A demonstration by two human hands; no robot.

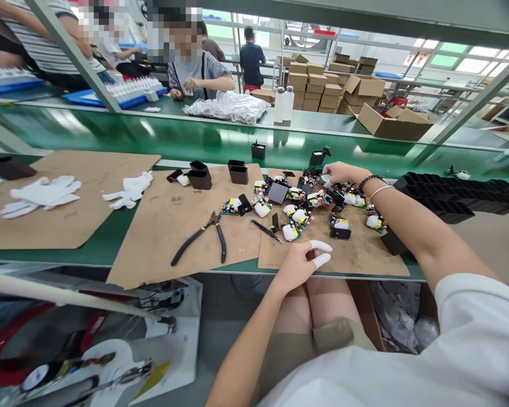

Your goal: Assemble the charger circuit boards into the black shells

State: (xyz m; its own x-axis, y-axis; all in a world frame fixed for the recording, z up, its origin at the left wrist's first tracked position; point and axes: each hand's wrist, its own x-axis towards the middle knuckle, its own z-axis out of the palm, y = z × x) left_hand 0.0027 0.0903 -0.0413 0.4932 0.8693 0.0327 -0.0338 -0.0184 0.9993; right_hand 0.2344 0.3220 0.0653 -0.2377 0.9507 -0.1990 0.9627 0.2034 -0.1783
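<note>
My left hand (299, 264) rests at the table's front edge, with white finger cots on two spread fingers and nothing between them. Across the pile of small circuit boards (300, 216), my right hand (344, 173) reaches to the far side, its fingers curled downward. What those fingertips pinch, if anything, is hidden. Just beyond it stands a black plastic case with a plug end (318, 157). The boards carry white blobs, yellow-wrapped parts and black end pieces. Tweezers (267, 231) lie left of my left hand, and black-handled cutting pliers (214, 222) lie farther left.
Open black cases (200, 176) stand at the back left of the boards. Rows of black cases (453, 192) sit right, beneath my forearm. White gloves (42, 195) lie far left. A green conveyor belt (173, 133) runs behind; a person (199, 73) works beyond it.
</note>
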